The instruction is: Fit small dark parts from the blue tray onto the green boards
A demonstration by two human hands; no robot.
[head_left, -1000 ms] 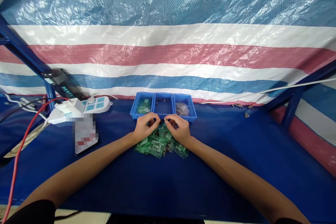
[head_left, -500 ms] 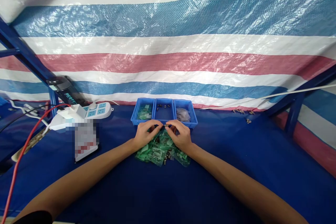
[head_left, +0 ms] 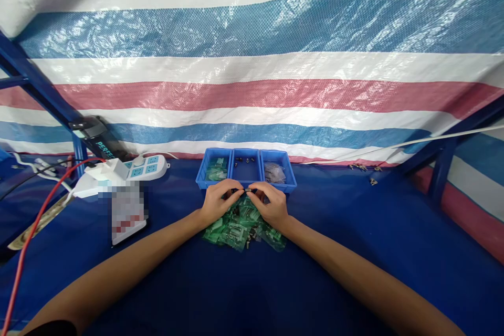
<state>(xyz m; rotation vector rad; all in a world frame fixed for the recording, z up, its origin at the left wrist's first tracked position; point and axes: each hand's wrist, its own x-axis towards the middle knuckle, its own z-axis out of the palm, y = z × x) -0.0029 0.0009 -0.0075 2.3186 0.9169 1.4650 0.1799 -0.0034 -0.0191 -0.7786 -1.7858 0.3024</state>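
My left hand (head_left: 221,200) and my right hand (head_left: 271,203) meet over a pile of green plastic bags (head_left: 236,231). Between their fingertips is a small metal piece (head_left: 248,190), pinched from both sides; its exact kind is too small to make out. Loose dark and metallic parts (head_left: 248,244) lie among the bags. Just beyond my hands stand three joined blue bins: the left bin (head_left: 200,172) holds green bags, the middle bin (head_left: 247,172) a few small metal parts, and the right bin (head_left: 291,174) clear bags.
To the left are a white power strip (head_left: 155,168) with plugs, a red cable (head_left: 37,226), a dark bottle (head_left: 96,136) and a blurred box-like object (head_left: 128,215). Several small metal parts (head_left: 373,181) lie at the back right. A striped tarp (head_left: 252,94) hangs behind the table.
My hands stay almost in place, fingertips still together on the small metal piece. The view has shifted very slightly.
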